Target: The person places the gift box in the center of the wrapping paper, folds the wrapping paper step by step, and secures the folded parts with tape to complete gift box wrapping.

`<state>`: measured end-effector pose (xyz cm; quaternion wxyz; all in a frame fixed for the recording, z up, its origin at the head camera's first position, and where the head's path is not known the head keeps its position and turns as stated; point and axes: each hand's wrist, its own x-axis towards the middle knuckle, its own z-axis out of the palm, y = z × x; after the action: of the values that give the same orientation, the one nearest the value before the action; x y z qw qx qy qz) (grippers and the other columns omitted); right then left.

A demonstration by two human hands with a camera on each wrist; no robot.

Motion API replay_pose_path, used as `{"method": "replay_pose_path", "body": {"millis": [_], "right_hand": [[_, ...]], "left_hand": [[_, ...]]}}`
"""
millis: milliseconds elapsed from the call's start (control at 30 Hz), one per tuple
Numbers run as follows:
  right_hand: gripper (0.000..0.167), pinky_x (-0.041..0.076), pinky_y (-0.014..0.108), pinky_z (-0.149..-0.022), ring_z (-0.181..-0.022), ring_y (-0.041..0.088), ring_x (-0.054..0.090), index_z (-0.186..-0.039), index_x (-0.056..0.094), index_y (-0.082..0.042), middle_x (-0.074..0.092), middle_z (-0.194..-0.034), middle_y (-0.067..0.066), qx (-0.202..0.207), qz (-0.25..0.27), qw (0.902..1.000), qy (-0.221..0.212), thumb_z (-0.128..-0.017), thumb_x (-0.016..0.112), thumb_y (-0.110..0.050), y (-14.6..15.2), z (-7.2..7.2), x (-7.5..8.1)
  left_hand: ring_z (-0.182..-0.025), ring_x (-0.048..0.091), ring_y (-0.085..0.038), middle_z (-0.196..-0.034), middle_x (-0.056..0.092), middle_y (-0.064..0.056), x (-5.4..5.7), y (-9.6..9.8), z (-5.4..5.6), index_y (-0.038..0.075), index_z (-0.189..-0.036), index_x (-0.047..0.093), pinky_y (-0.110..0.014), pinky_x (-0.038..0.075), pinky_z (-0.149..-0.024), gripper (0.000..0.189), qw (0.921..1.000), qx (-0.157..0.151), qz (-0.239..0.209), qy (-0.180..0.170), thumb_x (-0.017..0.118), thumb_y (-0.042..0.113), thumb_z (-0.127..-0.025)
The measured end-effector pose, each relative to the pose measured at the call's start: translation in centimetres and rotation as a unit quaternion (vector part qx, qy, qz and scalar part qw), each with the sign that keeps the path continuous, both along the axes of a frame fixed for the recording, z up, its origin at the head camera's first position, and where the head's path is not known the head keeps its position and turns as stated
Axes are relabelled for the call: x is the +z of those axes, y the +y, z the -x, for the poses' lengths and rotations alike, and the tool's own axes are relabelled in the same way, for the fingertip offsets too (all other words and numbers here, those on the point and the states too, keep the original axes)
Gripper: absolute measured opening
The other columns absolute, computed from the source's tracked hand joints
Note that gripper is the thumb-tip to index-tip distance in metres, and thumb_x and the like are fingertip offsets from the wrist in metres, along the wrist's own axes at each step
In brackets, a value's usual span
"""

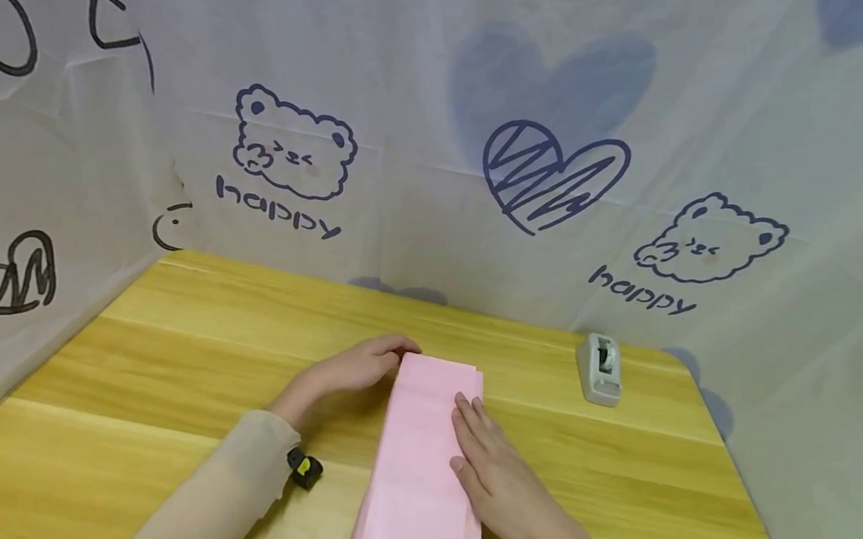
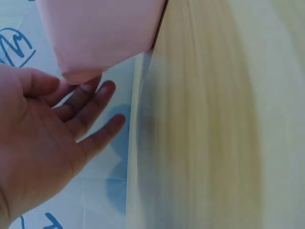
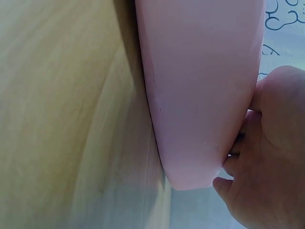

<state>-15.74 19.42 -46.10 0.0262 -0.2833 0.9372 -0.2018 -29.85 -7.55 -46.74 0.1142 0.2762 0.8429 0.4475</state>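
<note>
The pink block was already set on the desk, its far left corner touched by the left hand, fingers loosely parted, its right top edge by the straight-fingered right hand, handling being judged unfinished, release not yet done.

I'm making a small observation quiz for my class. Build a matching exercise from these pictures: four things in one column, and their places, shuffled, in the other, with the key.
1. Left hand
2. Right hand
3. Tape dispenser
4. Long pink block

A. Toward the far right of the wood-grain table
B. Lying lengthwise between the two hands
C. Resting on the block's top, near its right edge
D. At the block's far-left corner

Pairs: 1-D, 2-C, 3-A, 4-B
</note>
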Motion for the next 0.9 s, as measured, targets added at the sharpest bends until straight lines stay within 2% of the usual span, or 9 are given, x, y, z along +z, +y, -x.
{"method": "replay_pose_path", "body": {"millis": [100, 233, 433, 600, 700, 900], "right_hand": [[0.059, 0.018, 0.055, -0.126, -0.160, 0.031, 0.008, -0.163, 0.025, 0.000, 0.013, -0.173, 0.009, 0.000, 0.001, 1.0000, 0.006, -0.114, 0.039, -0.030, 0.0, 0.0, 0.1], [0.058, 0.018, 0.055, -0.126, -0.159, 0.032, 0.009, -0.162, 0.026, 0.001, 0.014, -0.173, 0.010, 0.000, 0.003, 1.0000, 0.007, -0.114, 0.040, -0.029, 0.0, 0.0, 0.1], [0.058, 0.019, 0.056, -0.126, -0.159, 0.032, 0.011, -0.162, 0.027, 0.002, 0.016, -0.173, 0.011, 0.001, 0.005, 0.9999, 0.014, -0.113, 0.041, -0.028, 0.0, 0.0, 0.1], [0.058, 0.019, 0.055, -0.126, -0.159, 0.031, 0.010, -0.162, 0.027, 0.001, 0.016, -0.173, 0.010, 0.001, 0.005, 0.9999, 0.014, -0.114, 0.040, -0.029, 0.0, 0.0, 0.0], [0.058, 0.019, 0.055, -0.126, -0.160, 0.031, 0.010, -0.162, 0.027, 0.001, 0.015, -0.173, 0.010, 0.001, 0.004, 0.9999, 0.013, -0.114, 0.040, -0.029, 0.0, 0.0, -0.1], [0.059, 0.018, 0.055, -0.127, -0.160, 0.030, 0.009, -0.163, 0.027, 0.000, 0.014, -0.174, 0.008, -0.002, 0.003, 0.9999, 0.009, -0.114, 0.039, -0.031, 0.0, 0.0, -0.1]], "left_hand": [[-0.121, 0.058, -0.029, -0.127, 0.065, -0.013, -0.2, -0.4, 0.4, 0.001, -0.130, 0.065, -0.049, 0.047, -0.108, 0.036, 0.9996, 0.004, 0.010, 0.025, 0.040, 0.004, -0.105], [-0.110, 0.060, -0.026, -0.114, 0.067, -0.012, -0.4, -0.7, 0.8, 0.000, -0.117, 0.068, -0.045, 0.051, -0.099, 0.027, 0.9987, 0.005, 0.017, 0.048, 0.043, 0.005, -0.109], [-0.093, 0.058, -0.020, -0.097, 0.065, -0.005, -0.7, -0.5, 0.9, 0.004, -0.104, 0.067, -0.038, 0.050, -0.086, 0.024, 0.9988, 0.024, 0.022, 0.038, 0.044, 0.010, -0.111], [-0.092, 0.059, -0.019, -0.097, 0.065, -0.007, -0.7, -0.4, 0.7, 0.002, -0.106, 0.064, -0.037, 0.052, -0.085, 0.023, 0.9974, 0.055, 0.033, 0.032, 0.044, 0.010, -0.111], [-0.086, 0.058, -0.019, -0.094, 0.063, -0.008, -0.4, -0.4, 0.5, 0.001, -0.105, 0.062, -0.035, 0.051, -0.077, 0.020, 0.9964, 0.070, 0.039, 0.028, 0.046, 0.013, -0.111], [-0.067, 0.052, -0.016, -0.077, 0.059, -0.004, 0.3, -0.5, 0.0, 0.007, -0.090, 0.061, -0.030, 0.044, -0.061, 0.034, 0.9947, 0.076, 0.068, 0.004, 0.054, 0.034, -0.109]]}}
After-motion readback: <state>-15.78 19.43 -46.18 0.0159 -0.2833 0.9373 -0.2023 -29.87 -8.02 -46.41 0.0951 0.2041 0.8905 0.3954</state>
